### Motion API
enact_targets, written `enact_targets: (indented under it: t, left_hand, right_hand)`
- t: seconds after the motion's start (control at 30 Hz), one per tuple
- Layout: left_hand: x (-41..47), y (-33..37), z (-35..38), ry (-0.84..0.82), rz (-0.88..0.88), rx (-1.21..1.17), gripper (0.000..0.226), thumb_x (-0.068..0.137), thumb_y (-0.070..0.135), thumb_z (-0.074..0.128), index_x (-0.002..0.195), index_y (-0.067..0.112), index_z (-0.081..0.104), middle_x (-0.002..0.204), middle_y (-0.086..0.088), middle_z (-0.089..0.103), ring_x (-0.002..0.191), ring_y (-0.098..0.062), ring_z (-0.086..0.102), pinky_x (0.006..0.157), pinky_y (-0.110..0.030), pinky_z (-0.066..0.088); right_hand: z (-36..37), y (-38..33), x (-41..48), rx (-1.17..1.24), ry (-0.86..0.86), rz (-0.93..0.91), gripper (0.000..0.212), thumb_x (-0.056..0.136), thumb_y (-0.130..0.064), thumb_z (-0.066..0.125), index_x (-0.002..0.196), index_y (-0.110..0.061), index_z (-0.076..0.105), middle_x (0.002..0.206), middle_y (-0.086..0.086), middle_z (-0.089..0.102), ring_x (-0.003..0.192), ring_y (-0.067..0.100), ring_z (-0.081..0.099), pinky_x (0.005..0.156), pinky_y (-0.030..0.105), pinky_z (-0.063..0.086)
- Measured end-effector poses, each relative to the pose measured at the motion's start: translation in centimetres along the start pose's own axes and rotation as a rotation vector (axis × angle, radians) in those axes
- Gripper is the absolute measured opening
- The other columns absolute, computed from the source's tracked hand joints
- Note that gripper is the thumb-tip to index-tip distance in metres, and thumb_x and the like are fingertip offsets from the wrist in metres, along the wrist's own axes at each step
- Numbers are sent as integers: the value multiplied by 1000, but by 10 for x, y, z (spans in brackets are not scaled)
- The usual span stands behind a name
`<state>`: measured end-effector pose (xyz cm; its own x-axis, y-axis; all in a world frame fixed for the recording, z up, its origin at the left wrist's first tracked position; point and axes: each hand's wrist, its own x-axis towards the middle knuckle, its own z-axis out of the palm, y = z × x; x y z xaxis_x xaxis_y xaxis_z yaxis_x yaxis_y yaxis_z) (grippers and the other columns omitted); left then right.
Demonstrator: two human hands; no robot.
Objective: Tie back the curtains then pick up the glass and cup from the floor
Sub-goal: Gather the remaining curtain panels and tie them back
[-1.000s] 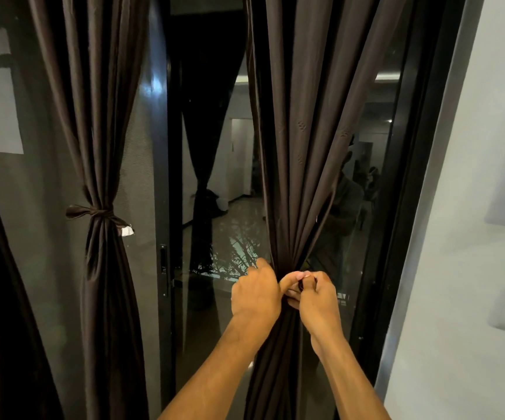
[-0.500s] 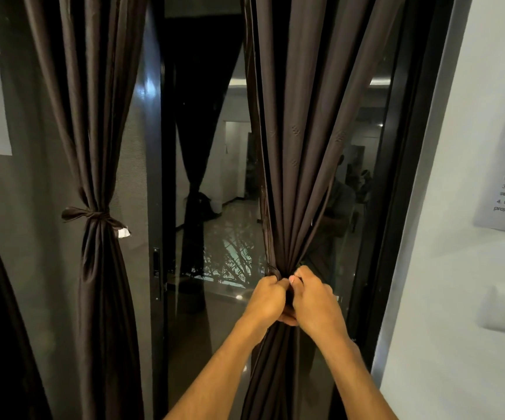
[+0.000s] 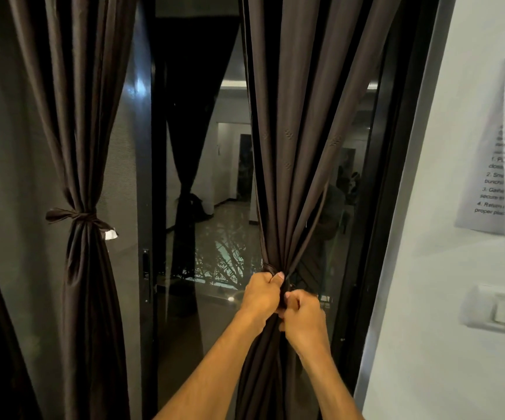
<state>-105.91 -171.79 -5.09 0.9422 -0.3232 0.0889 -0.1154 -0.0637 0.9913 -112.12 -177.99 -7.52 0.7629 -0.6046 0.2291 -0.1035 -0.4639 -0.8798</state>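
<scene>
A dark brown curtain (image 3: 299,140) hangs in front of the glass door, gathered into a bunch at waist height. My left hand (image 3: 260,294) and my right hand (image 3: 302,313) are both closed around that bunch, gripping a tie-back strip (image 3: 271,269) of the same fabric, which wraps the gather just above my left thumb. A second brown curtain (image 3: 84,116) at the left is bound by its own knotted tie-back (image 3: 75,216) with a white tag. No glass, cup or floor is in view.
A black-framed glass sliding door (image 3: 184,237) with a handle (image 3: 145,269) reflects the room. A white wall stands at the right with a taped paper notice (image 3: 497,153) and a light switch (image 3: 498,309). Another dark curtain edge fills the far left.
My hands have slid slightly down and right along the gather. The right hand has dropped below the left, and the tie strip now shows above the left thumb.
</scene>
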Motion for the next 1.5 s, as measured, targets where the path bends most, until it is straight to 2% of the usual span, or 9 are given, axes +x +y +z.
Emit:
enact_targets:
  t: [0.23,0.33,0.5,0.63,0.83,0.97,1.2,1.37,1.5]
  left_hand:
    - [-7,-2,-6,-108,-46,-142,16,89,7,63,92,-9,64,77,-19,64,70,-27,58,64,-35,50]
    - [-5,-4,-10,-109,-43,-197,13,88,5,64,95,-6,67,79,-12,70,72,-18,66,75,-33,55]
    - [-1,-5,-18,-211,-44,-172,16,90,7,62,99,-5,67,80,-11,67,66,-16,64,66,-28,56]
    - [1,-6,-23,-245,-32,-170,17,90,10,63,97,-5,67,74,-10,65,61,-17,61,63,-28,54]
    - [-1,-14,-26,-139,-33,-265,6,85,5,68,88,0,71,67,-7,69,56,-15,64,58,-28,55]
    - [-6,-15,-28,-204,-58,-317,8,84,7,69,88,0,70,68,-9,69,57,-17,65,55,-26,55]
    - [-12,-18,-32,-350,-86,-400,8,88,7,63,90,0,65,70,-11,67,57,-18,63,57,-27,54]
    - [-11,-12,-42,-377,-105,-327,8,93,6,57,93,-1,60,70,-10,62,56,-17,58,54,-27,51]
    - [-9,-6,-51,-419,-145,-297,13,94,2,52,84,2,60,68,-8,59,55,-15,55,51,-26,50]
  right_hand:
    - [7,12,3,228,51,70,31,97,-16,55,69,-11,68,57,3,69,44,11,64,42,22,49]
    - [4,17,1,439,86,118,15,87,-25,72,86,-11,68,63,4,72,54,17,69,49,27,54]
    - [0,22,0,654,116,30,30,86,-13,73,113,-17,60,90,6,75,82,21,74,71,38,61]
    - [-2,15,0,318,274,-229,13,92,-13,65,99,-23,71,84,-6,72,80,7,70,75,27,59]
    - [-5,5,5,48,134,-488,24,93,-6,62,111,-19,72,99,-13,63,89,-6,63,75,3,46]
    - [-10,4,13,-11,70,-551,24,96,-5,57,115,-12,71,102,-8,57,88,2,62,78,14,51]
    - [-10,-3,19,-204,248,-669,12,88,-10,68,96,-19,70,89,-7,65,78,13,65,64,31,54]
    - [-11,-3,18,-545,189,-753,19,94,-24,61,110,-24,72,98,-6,61,86,15,64,57,37,56]
    - [-18,-6,21,-712,27,-655,38,93,-40,40,125,-40,59,108,-13,57,100,11,58,68,32,47]
